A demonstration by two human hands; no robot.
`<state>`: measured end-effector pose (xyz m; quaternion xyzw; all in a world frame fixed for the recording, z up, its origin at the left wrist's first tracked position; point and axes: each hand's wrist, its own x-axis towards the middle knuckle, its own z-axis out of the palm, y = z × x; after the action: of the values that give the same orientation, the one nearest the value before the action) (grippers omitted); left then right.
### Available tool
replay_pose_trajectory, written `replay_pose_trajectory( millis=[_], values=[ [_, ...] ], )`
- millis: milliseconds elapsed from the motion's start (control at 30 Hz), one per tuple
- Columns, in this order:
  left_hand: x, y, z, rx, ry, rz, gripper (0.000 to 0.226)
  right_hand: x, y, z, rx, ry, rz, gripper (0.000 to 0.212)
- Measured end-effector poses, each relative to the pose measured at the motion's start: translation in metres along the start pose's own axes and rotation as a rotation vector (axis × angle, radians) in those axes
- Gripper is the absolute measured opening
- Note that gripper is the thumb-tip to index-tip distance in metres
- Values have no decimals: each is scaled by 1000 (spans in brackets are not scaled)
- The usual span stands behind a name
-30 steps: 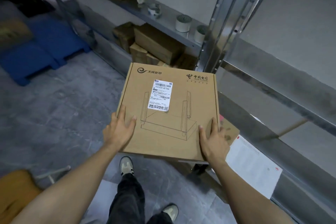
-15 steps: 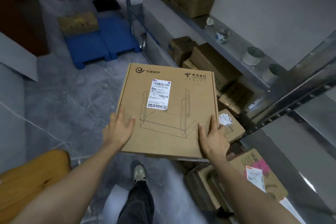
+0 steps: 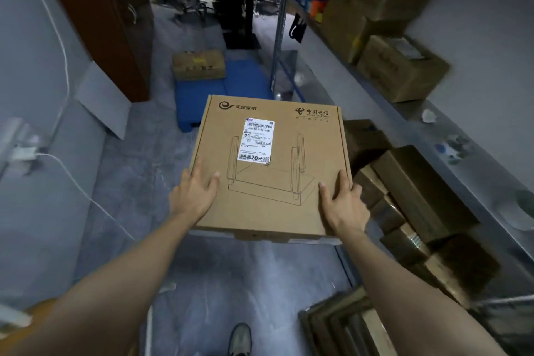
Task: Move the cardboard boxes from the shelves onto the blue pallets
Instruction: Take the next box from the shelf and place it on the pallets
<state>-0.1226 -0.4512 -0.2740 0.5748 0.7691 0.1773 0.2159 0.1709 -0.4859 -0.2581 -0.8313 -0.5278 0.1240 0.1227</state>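
I carry a flat cardboard box (image 3: 277, 182) with a router drawing and a white label, held level in front of me. My left hand (image 3: 193, 196) grips its near left edge, thumb on top. My right hand (image 3: 344, 205) grips its near right edge, thumb on top. Straight ahead on the floor lie the blue pallets (image 3: 202, 101), partly hidden behind the carried box. One cardboard box (image 3: 199, 64) sits on the pallets' far left part. More cardboard boxes (image 3: 398, 66) stand on the metal shelves (image 3: 410, 113) to my right.
Several brown boxes (image 3: 416, 196) fill the lower shelf at right. A shelf post (image 3: 278, 26) stands beside the pallets. A dark wooden cabinet (image 3: 115, 23) and a grey panel (image 3: 101, 101) line the left wall, with a white cable (image 3: 83, 191) on the floor. Flattened cardboard (image 3: 341, 326) lies near my feet.
My view has turned left from the shelf toward the aisle. The blue pallets now lie straight ahead and closer. Both hands keep the same hold on the box.
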Motion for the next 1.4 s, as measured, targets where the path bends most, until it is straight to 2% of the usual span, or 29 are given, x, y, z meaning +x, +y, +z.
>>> replay_pose_trajectory(
  millis=[433, 767, 900, 1400],
  values=[
    [174, -3, -40, -24, 140, -136, 66, 177, -150, 17, -21, -55, -212, 69],
    [352, 39, -54, -23, 218, -231, 66, 359, -257, 34, 1, -89, -292, 70],
    [418, 54, -63, -81, 215, -209, 66, 421, -296, 40, 7, -90, -301, 69],
    [714, 104, -109, -22, 166, -86, 66, 646, -462, 59, 17, -27, -221, 70]
  ],
)
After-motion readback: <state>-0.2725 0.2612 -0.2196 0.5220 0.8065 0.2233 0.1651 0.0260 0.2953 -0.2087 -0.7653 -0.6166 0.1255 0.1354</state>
